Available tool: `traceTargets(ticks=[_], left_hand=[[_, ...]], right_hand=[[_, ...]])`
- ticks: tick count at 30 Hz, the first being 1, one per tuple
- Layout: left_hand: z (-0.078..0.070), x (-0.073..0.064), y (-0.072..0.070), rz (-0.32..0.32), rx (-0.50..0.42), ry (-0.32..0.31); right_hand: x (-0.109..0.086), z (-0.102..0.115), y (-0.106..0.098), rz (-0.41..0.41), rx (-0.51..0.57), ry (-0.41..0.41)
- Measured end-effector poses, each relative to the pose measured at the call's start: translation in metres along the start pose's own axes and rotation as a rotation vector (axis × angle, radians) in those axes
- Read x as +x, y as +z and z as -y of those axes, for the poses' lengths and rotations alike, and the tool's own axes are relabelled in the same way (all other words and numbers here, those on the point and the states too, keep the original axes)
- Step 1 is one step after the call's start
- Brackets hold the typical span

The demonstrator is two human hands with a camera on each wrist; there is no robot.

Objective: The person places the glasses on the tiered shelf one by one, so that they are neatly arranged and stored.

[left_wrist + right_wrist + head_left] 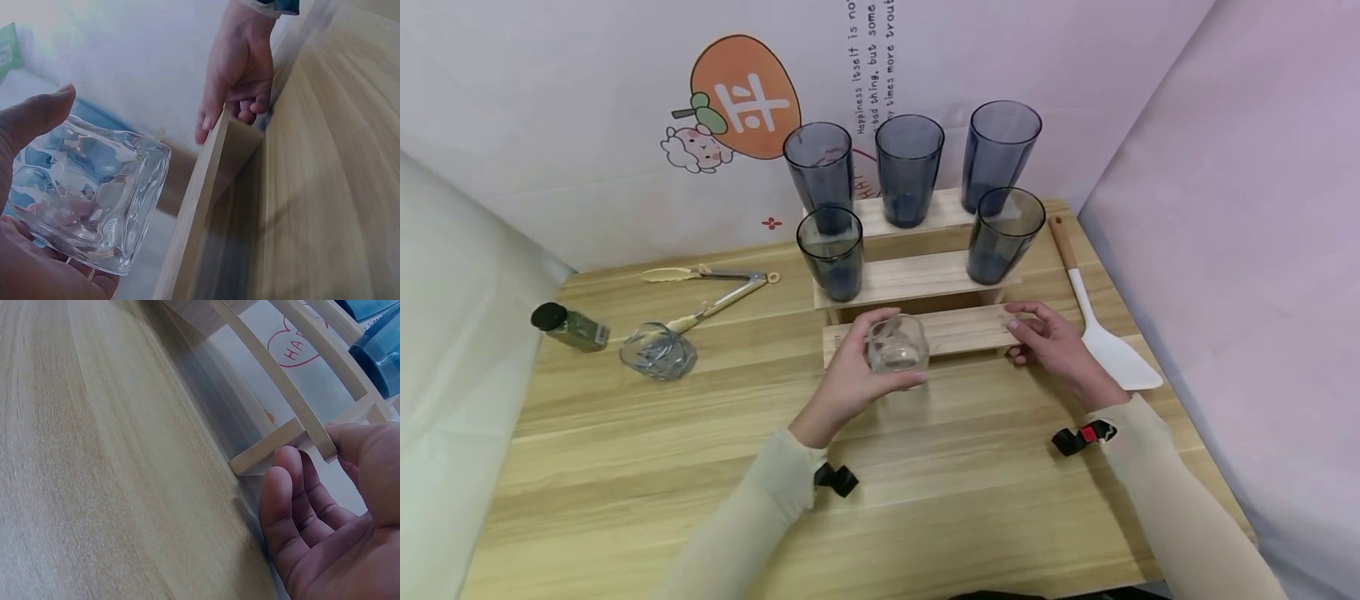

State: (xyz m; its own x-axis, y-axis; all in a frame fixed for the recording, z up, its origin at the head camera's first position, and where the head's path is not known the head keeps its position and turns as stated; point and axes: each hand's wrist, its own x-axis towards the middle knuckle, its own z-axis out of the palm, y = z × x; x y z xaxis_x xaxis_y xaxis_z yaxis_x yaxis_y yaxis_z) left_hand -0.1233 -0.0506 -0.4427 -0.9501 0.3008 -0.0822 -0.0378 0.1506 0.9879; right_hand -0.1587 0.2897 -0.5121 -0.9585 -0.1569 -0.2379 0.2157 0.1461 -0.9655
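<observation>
My left hand (850,379) grips a short clear glass (898,343) with thumb and fingers around its sides. The glass is over the front edge of a three-step wooden rack (958,332); in the left wrist view it is tilted and apart from the board. At the rack's right front end, my right hand (1052,346) pinches the lowest board, thumb on top and fingers curled beneath, as the right wrist view shows. Three tall blue-grey glasses, one a middle one (910,171), stand on the top step. Two shorter ones, left (831,254) and right (1003,237), stand on the middle step.
Another clear glass (658,352) sits at the table's left, close to a pair of tongs (730,300) lying spread. A dark-capped spice jar (571,327) lies beside it. A white spatula (1108,354) with a wooden handle lies right of the rack. A printed cloth (587,125) hangs behind.
</observation>
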Motion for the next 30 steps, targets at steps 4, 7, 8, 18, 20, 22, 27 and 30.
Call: traceTargets(ticks=[4, 7, 8, 18, 20, 22, 27, 30], left_hand=[[-0.004, 0.021, 0.027, 0.005, 0.018, 0.042], [-0.006, 0.037, 0.047, -0.001, 0.022, 0.078], [-0.006, 0.041, 0.052, -0.003, 0.023, 0.092], [0.000, 0.067, 0.095, -0.092, 0.061, 0.207], [0.003, 0.068, 0.103, -0.114, 0.056, 0.210], [0.005, 0.068, 0.111, -0.137, 0.049, 0.202], [0.007, 0.068, 0.125, -0.194, 0.055, 0.208], [0.007, 0.068, 0.130, -0.216, 0.061, 0.220]], right_hand=[[0.000, 0.000, -0.001, 0.002, 0.000, 0.008], [0.000, 0.000, -0.002, 0.005, 0.003, 0.004], [0.000, 0.000, -0.002, 0.007, 0.007, 0.002], [0.003, -0.005, 0.002, 0.023, 0.032, -0.028], [0.003, -0.006, 0.001, 0.028, 0.042, -0.030], [0.003, -0.006, 0.001, 0.036, 0.055, -0.037], [0.002, -0.006, -0.001, 0.050, 0.079, -0.062], [0.002, -0.006, -0.003, 0.052, 0.077, -0.073]])
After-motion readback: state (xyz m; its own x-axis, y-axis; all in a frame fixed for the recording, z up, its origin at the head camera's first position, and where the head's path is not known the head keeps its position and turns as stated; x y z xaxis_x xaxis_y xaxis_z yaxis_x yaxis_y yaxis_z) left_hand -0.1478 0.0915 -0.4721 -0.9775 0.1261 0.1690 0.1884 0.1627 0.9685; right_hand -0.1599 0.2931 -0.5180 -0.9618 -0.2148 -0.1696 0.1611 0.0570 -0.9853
